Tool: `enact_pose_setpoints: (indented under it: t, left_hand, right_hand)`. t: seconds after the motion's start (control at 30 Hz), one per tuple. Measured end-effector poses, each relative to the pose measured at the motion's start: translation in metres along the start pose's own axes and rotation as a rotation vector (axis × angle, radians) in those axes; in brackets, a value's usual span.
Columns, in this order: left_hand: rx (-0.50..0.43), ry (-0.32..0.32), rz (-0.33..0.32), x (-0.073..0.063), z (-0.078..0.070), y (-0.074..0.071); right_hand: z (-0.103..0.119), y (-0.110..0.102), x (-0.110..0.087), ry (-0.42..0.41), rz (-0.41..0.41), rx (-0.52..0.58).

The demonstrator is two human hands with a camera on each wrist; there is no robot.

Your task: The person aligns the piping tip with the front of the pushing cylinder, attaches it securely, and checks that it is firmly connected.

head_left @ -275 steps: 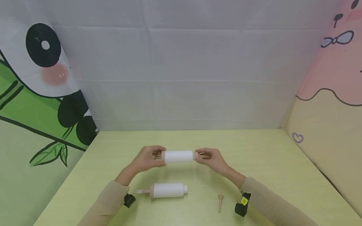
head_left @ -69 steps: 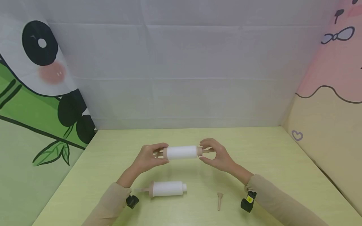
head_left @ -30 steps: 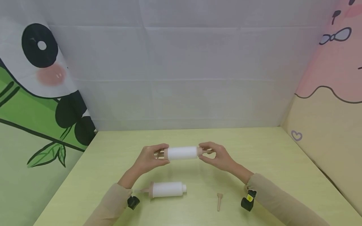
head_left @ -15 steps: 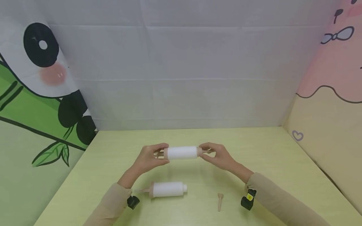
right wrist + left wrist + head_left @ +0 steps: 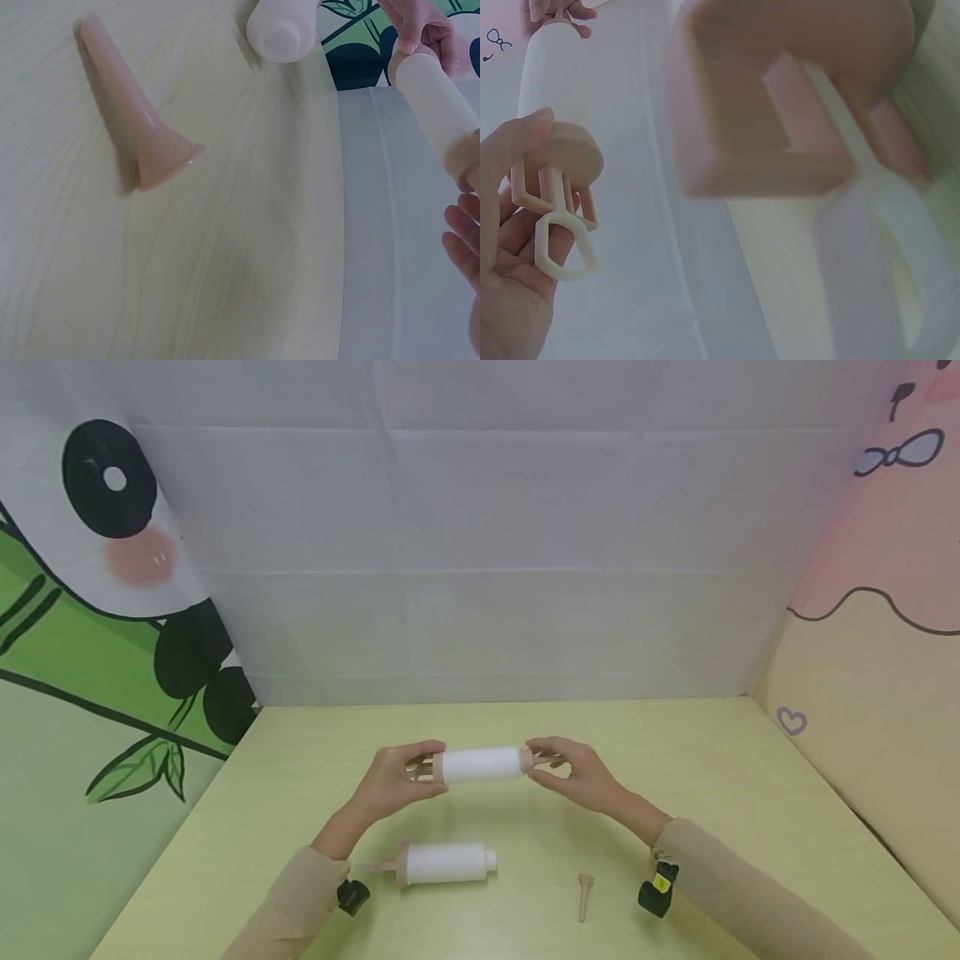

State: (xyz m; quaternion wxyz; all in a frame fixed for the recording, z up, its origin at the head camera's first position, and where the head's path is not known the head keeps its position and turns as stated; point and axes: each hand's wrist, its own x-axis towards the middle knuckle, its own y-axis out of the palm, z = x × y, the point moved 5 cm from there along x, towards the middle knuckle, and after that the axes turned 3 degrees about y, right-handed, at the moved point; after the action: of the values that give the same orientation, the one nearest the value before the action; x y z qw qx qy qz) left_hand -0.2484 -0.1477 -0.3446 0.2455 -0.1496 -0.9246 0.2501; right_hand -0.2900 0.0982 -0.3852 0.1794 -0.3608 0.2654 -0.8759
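Note:
Both hands hold a white plunger-type press tube (image 5: 482,764) level above the table, like a sausage stuffer. The left hand (image 5: 392,781) grips its pinkish-beige handle end, thumb on the collar (image 5: 574,150); a white pull ring (image 5: 564,247) sticks out there. With thumb and fingertips, the right hand (image 5: 576,772) pinches the pinkish-beige cap (image 5: 527,760) at the other end, where a thin nozzle points into the palm. Below lies a second white tube (image 5: 446,863) with a beige collar and plunger at its left. A loose beige funnel-shaped nozzle (image 5: 127,97) lies to its right.
The pale yellow wooden table (image 5: 675,760) reaches a white cloth backdrop (image 5: 480,568). Printed cartoon panels stand at the left (image 5: 112,652) and right (image 5: 862,693). Black wrist cameras hang below both forearms near the tabletop.
Since 9.2 s ago the held tube has shifted slightly right and tilted. The right fingers stood apart from the cap 2.3 s ago and now close on it. The lower tube and loose nozzle stay put.

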Motion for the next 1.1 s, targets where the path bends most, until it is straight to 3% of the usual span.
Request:
enact_pose_setpoints:
  t: [0.33, 0.63, 0.87, 1.1]
  left_hand:
    - [0.008, 0.005, -0.005, 0.0016, 0.0010, 0.0013]
    - [0.031, 0.030, -0.020, 0.0037, -0.0005, 0.0032]
    - [0.026, 0.050, -0.021, 0.0041, 0.0028, 0.0041]
    - [0.005, 0.032, -0.012, 0.0038, 0.0032, 0.0050]
  right_hand:
    - [0.0027, -0.0016, 0.0020, -0.123, -0.034, -0.046]
    - [-0.0022, -0.0037, 0.0019, -0.106, -0.027, -0.053]
    - [0.0014, -0.0033, 0.0005, -0.144, -0.054, -0.073]
    - [0.0011, -0.0025, -0.0010, -0.137, -0.036, -0.072]
